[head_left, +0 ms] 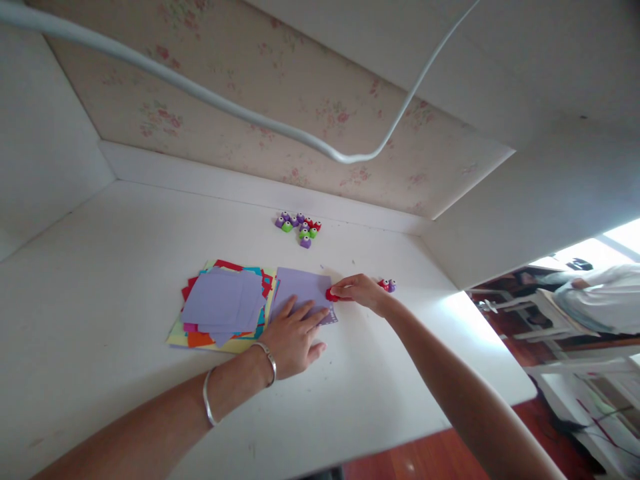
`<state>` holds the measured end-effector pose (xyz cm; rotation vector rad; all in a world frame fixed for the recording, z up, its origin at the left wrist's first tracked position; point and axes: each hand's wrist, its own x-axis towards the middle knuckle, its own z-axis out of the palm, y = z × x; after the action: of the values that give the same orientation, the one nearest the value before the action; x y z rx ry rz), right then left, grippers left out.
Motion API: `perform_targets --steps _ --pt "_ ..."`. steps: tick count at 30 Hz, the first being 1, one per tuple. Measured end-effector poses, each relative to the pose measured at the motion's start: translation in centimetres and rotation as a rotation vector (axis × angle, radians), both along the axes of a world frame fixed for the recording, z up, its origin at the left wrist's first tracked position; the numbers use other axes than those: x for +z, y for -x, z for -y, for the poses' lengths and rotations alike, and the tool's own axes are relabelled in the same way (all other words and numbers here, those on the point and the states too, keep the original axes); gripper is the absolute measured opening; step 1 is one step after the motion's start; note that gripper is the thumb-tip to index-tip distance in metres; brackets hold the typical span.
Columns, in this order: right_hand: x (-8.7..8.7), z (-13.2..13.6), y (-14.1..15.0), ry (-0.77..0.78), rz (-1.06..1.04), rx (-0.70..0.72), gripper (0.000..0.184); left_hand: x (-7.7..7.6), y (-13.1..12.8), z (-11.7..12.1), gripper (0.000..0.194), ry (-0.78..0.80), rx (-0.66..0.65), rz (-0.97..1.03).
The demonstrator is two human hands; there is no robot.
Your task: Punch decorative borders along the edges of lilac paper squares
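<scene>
Here on my head view, both bare hands are at work on the white table (150, 260). The left hand (296, 337) lies palm down, fingers spread apart, reaching over the lower part of a purple sheet (303, 283), and it's clamped on nothing that I can see. Two silver bracelets (209, 397) circle that forearm and wrist.

Across to the right hand (357, 292): thumb and fingers are pinched together on a small red punch (330, 295), and there it is, right at the sheet's right edge! I can't tell from here whether it's pressed down. A line of small pale marks (329, 321) runs along the sheet's near edge, by the right corner.

Just left of the sheet sits a messy paper stack (220, 300), purple on top, with red, blue, orange and yellow peeking out at the sides. Up near the back wall, a cluster of punches (303, 229) in purple, green and red; beyond the right wrist, one more red and purple pair (391, 286). Overhead, a white cable (345, 158) sags across flowered wallpaper (330, 113).
</scene>
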<state>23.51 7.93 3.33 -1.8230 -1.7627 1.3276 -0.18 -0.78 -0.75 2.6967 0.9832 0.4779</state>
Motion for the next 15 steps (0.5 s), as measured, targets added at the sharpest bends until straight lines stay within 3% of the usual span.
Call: perform_targets --steps 9,15 --pt "1.1 1.0 1.0 -0.089 0.059 0.076 0.035 0.0 0.1 0.1 0.043 -0.017 -0.001 0.012" --pt "1.8 1.6 1.4 -0.246 0.213 0.128 0.023 0.2 0.1 0.1 0.043 -0.011 -0.005 0.005"
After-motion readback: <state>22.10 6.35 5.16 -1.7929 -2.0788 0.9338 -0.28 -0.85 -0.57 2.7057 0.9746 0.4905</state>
